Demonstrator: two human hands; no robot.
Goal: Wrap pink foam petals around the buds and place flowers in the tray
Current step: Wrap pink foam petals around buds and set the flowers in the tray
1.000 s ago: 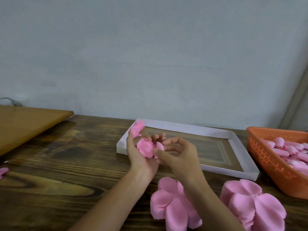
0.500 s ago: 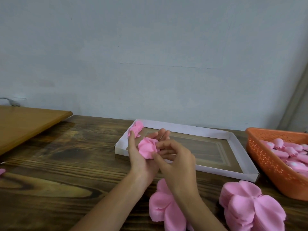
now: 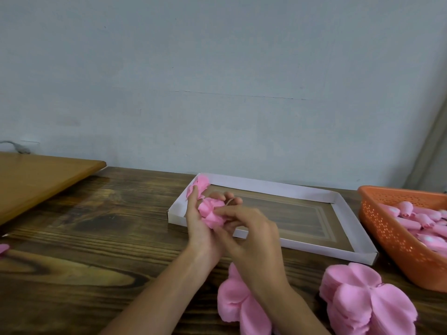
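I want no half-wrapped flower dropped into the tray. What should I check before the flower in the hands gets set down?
1. Flower held: ok, left hand cups it and right hand pinches it.
2. Petals fully wrapped around the bud: cannot tell, fingers hide the seam.
3. Tray has space: ok, its floor is mostly bare.
4. Finished flower in the tray's far left corner clear of the drop spot: ok.
5. Petal stacks within reach: ok.
6. Bud basket stocked: ok.

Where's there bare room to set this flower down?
The white tray floor right of one flower in its far-left corner is bare, as is the table left of your hands. Petal stacks and orange basket crowd the right.
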